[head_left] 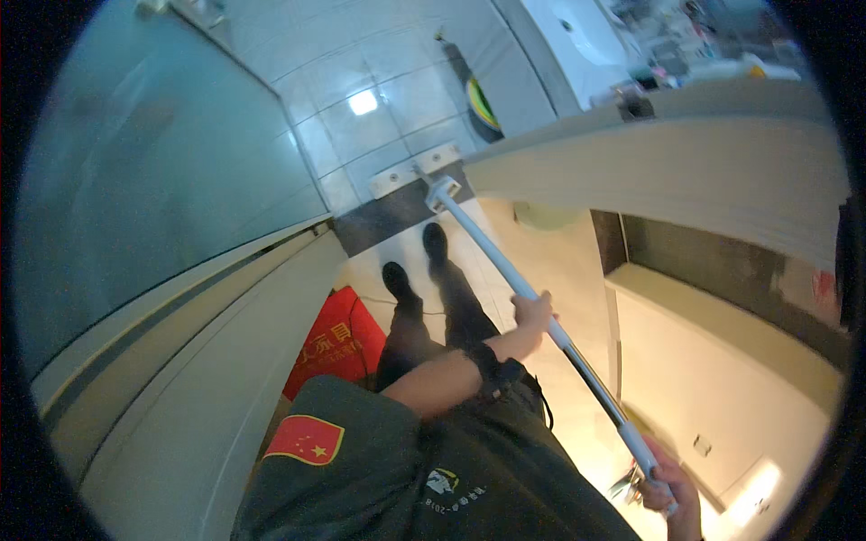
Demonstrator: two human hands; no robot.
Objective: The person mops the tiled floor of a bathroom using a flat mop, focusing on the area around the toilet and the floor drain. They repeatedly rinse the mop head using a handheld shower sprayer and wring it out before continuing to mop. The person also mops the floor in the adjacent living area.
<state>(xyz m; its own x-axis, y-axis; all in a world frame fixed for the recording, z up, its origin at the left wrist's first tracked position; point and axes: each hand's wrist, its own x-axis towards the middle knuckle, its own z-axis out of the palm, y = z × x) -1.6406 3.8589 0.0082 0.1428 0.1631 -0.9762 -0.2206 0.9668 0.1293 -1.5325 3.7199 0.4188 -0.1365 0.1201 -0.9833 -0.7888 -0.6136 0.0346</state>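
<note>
My left hand (533, 312) is closed around the light blue pole of a mop (490, 253), about halfway along it. My right hand (665, 481) grips the light blue handle at the pole's top end, at lower right. Between the two hands runs a bare shiny metal section (595, 380). At the far end, a narrow white mop head (416, 170) lies on the floor along the far edge of a dark doorway threshold (385, 220). My feet, in dark shoes (396, 276), stand on pale floor just short of that threshold.
Pale tiles (365, 128) extend beyond the threshold. A frosted glass panel (162, 155) stands left; a wall edge (649, 159) and white washbasin (585, 37) are right. A red bag or box (338, 338) bearing writing sits by my left leg, near a thin cord (379, 300).
</note>
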